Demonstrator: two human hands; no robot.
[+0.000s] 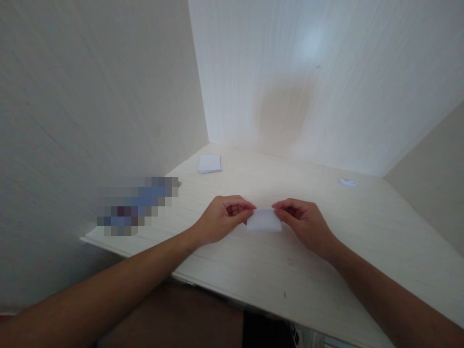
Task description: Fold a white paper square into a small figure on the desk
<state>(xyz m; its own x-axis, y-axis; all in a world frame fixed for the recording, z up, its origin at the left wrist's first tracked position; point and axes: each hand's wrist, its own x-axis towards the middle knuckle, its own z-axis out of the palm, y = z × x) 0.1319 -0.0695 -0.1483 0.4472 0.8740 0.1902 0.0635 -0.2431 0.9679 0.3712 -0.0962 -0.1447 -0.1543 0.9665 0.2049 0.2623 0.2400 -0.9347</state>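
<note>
The paper (264,220) lies between 2 hands: the left hand (250,211) pinches its left upper corner; the right hand (276,209) pinches its right upper corner.

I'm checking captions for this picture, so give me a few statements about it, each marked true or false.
1. The left hand pinches the held paper. True.
2. The right hand is empty. False: the right hand pinches the other side of the held paper.
3. A white scrap lies on the right part of the table. True.
4. The paper stack lies between the hands. False: the paper stack lies beyond them, to the left.
5. The hands touch each other. False: they are apart.
</note>
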